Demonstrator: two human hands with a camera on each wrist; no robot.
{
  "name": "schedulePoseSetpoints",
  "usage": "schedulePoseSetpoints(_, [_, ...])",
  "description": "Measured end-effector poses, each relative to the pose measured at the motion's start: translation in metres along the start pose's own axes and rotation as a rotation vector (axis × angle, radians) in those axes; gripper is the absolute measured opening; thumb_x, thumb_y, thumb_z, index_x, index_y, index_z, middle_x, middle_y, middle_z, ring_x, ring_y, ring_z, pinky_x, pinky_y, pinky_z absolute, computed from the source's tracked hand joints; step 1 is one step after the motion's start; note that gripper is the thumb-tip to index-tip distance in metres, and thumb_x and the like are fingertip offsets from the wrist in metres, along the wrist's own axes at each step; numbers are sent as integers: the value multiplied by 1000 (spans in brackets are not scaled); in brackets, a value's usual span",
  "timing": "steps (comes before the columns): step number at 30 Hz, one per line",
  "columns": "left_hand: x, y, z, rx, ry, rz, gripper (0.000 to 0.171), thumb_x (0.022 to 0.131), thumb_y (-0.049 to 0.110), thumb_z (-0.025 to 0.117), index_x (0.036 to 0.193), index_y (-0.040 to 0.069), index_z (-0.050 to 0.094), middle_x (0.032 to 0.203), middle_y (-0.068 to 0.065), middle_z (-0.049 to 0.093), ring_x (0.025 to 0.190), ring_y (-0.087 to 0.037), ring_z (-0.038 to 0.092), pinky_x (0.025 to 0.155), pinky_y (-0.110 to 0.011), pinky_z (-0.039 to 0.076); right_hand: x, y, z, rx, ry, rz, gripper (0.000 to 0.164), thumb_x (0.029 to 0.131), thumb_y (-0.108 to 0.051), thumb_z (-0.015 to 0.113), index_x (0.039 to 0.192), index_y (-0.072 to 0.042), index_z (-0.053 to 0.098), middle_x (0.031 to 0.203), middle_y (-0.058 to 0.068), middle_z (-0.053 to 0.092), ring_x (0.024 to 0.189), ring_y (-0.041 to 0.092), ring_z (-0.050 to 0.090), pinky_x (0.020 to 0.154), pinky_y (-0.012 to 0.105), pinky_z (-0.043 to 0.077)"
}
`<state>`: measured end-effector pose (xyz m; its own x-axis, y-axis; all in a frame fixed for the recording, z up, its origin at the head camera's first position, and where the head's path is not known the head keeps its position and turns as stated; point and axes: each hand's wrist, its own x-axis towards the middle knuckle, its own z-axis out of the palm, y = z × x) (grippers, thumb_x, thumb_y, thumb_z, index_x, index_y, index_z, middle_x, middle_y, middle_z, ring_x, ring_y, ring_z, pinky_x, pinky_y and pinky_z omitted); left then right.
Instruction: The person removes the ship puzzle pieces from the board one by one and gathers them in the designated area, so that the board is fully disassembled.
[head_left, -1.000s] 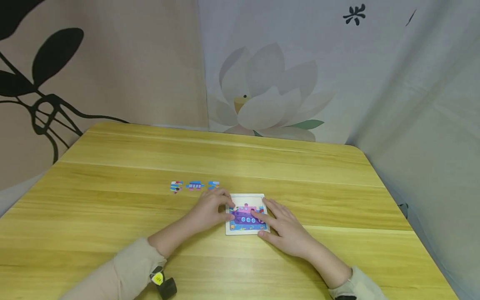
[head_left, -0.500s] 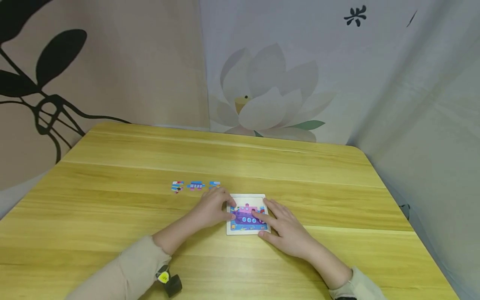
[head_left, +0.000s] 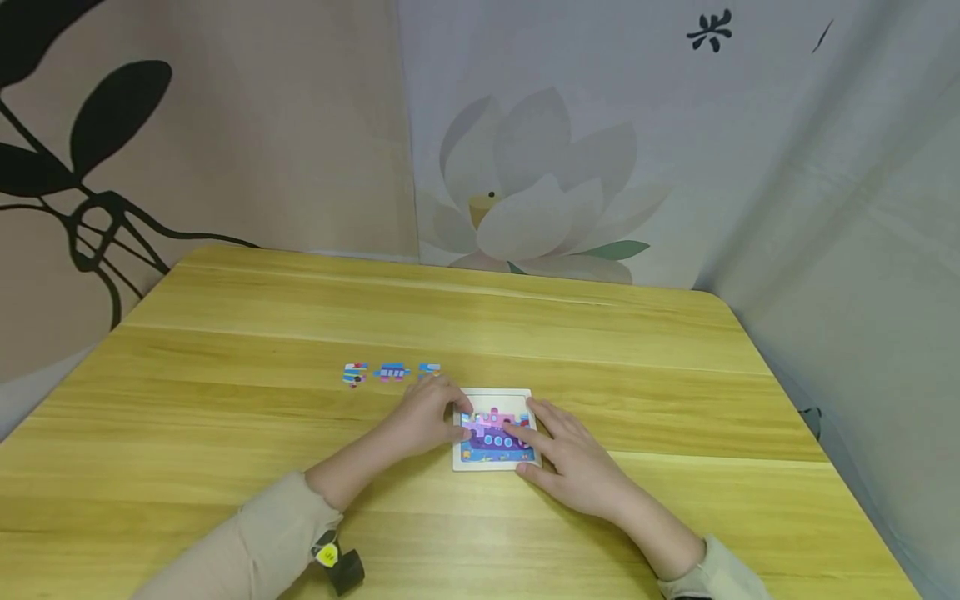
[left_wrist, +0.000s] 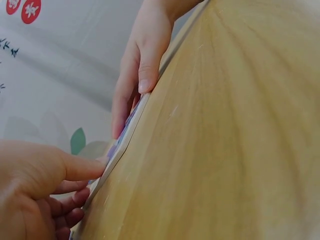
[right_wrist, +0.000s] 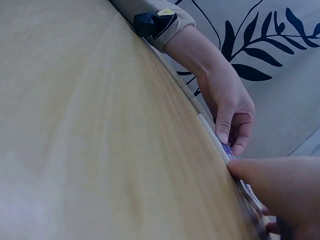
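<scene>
A white-framed jigsaw puzzle board (head_left: 492,397) lies on the table in the head view, its lower part filled with a purple and pink ship picture on blue. My left hand (head_left: 420,423) is at the board's left side, thumb and index finger pinching at a puzzle piece (head_left: 477,422) by the picture's left edge; the fingers partly hide it. In the left wrist view the other fingers of the left hand (left_wrist: 35,187) are curled beneath. My right hand (head_left: 577,471) rests with spread fingers on the board's right side, index finger reaching over the ship, thumb at the lower right corner.
Behind the left hand, three loose groups of puzzle pieces lie in a row: a left one (head_left: 355,374), a middle one (head_left: 392,372) and a right one (head_left: 430,367), partly behind the knuckles. The wooden table (head_left: 600,350) ends at a printed curtain (head_left: 555,167).
The left forearm has shifted slightly to the right since the first frame. In the picture's left part, a patch now looks pinker and brighter. Both hands otherwise keep their places on the board.
</scene>
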<state>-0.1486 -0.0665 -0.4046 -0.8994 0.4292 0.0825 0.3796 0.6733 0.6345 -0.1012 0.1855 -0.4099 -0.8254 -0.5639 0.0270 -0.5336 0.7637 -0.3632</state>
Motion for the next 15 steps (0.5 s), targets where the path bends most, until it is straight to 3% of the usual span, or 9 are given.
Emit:
schedulePoseSetpoints(6, [-1, 1, 0, -46, 9, 35, 22, 70, 10, 85, 86, 11, 70, 79, 8, 61, 82, -16, 50, 91, -45, 35, 0, 0, -1, -3, -4, 2, 53, 95, -48, 54, 144, -29, 45, 157, 10, 18, 142, 32, 16, 109, 55, 17])
schedulePoseSetpoints(15, [-3, 0, 0, -180, -5, 48, 21, 72, 1, 82, 85, 7, 67, 75, 3, 59, 70, -12, 53, 64, -26, 48, 0, 0, 1, -6, 2, -5, 53, 95, -48, 52, 144, -29, 45, 157, 10, 17, 142, 33, 16, 109, 56, 17])
